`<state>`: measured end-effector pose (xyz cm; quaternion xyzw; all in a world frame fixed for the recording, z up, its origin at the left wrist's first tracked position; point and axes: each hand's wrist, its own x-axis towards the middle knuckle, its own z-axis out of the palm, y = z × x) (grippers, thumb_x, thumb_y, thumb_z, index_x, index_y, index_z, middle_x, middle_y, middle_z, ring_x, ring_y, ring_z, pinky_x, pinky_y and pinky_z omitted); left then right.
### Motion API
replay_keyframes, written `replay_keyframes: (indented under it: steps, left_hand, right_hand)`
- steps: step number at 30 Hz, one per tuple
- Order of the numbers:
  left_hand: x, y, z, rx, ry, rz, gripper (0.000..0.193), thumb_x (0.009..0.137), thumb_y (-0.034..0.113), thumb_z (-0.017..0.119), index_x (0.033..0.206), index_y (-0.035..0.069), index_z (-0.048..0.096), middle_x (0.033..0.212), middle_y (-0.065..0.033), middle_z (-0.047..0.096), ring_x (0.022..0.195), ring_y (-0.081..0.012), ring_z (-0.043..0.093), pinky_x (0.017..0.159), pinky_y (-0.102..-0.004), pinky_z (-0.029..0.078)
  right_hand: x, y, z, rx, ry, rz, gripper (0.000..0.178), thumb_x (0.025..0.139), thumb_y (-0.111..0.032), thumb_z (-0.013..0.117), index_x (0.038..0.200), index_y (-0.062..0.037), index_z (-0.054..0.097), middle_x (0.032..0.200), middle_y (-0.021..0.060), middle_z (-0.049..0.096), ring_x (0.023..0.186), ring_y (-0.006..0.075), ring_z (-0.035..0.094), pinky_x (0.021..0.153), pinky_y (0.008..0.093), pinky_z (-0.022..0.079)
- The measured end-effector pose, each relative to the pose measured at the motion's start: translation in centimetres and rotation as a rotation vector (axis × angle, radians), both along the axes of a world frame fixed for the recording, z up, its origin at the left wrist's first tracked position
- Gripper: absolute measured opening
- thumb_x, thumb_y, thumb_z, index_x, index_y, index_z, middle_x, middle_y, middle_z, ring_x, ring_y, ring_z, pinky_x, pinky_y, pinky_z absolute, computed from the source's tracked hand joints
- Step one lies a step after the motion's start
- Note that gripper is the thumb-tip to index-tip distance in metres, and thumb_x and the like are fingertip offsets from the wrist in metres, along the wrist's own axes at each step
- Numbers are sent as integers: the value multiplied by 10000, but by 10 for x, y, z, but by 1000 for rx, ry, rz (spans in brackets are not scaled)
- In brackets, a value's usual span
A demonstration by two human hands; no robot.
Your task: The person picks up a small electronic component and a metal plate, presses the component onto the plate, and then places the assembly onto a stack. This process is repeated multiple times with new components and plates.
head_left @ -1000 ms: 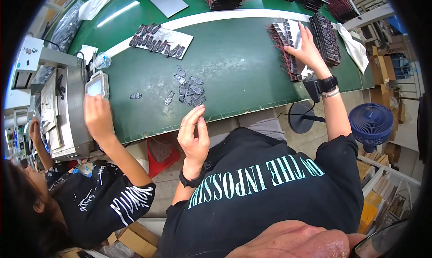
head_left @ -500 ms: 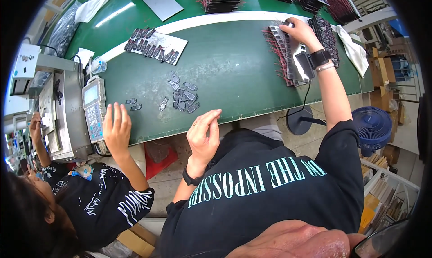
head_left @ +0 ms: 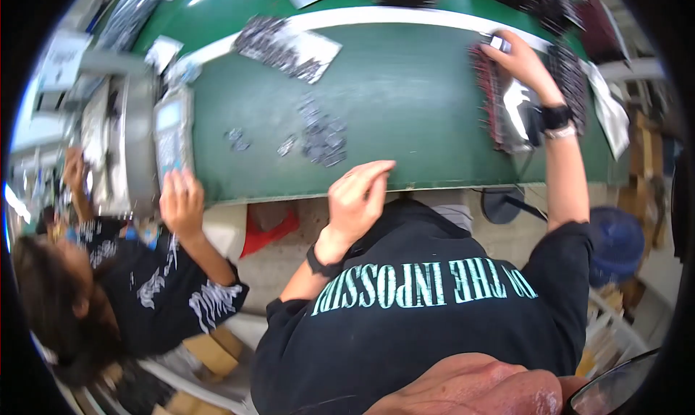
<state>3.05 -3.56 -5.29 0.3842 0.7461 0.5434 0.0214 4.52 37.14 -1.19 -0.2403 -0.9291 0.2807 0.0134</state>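
Observation:
My right hand (head_left: 523,64) is closed on a small black part with a light window (head_left: 498,42), at the far end of a row of black parts with red wires (head_left: 487,100). A glossy dark panel (head_left: 518,111) lies below that wrist, partly hidden by the arm. Just over the table's front edge hovers my left hand (head_left: 356,201). Its fingers stretch to the right, the thumb stands a little apart, and nothing shows in them. Beyond it is a loose pile of small dark framed parts (head_left: 324,140); a few others (head_left: 237,140) lie further left.
A white board (head_left: 322,51) carries rows of dark parts. At left stand a keypad device with a screen (head_left: 170,129) and a metal machine. A co-worker's hand (head_left: 181,205) is beside the keypad. More wired stacks and a white cloth (head_left: 607,111) lie right; a blue fan (head_left: 615,245) stands below.
The view has shifted, so the table and parts sit further right and blur. My right hand stays at the wired row. The co-worker's hand has come closer to the keypad device.

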Motion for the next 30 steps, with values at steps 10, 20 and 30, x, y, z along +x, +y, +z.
replay_keyframes:
  steps: [10, 20, 30]
  left_hand:
    - [-32, -62, 6, -172, 222, 409, 641, 801, 223, 761, 1367, 76, 499, 1462, -196, 414, 1345, -408, 387, 1089, -500, 340]
    - [-66, -31, -6, -713, 286, 204, 1055, 734, 640, 723, 1541, 130, 274, 1608, -214, 121, 1475, -449, 86, 1172, -615, 86]
    - [-89, -10, -18, -680, 396, 91, 927, 804, 608, 675, 1515, 118, 338, 1577, -215, 244, 1462, -419, 194, 1171, -604, 110]
  right_hand:
    - [83, -53, -13, 399, 109, 26, 901, 835, -407, 735, 1527, -56, 276, 1548, 279, 256, 1439, 396, 272, 1160, 441, 269]
    - [78, -82, -26, 413, 54, -121, 911, 779, -256, 681, 1556, -128, 224, 1567, 274, 209, 1444, 421, 248, 1169, 457, 248]
    - [42, -178, -20, 427, 89, -129, 896, 803, -349, 744, 1515, -55, 287, 1517, 284, 306, 1388, 416, 339, 1134, 460, 311]
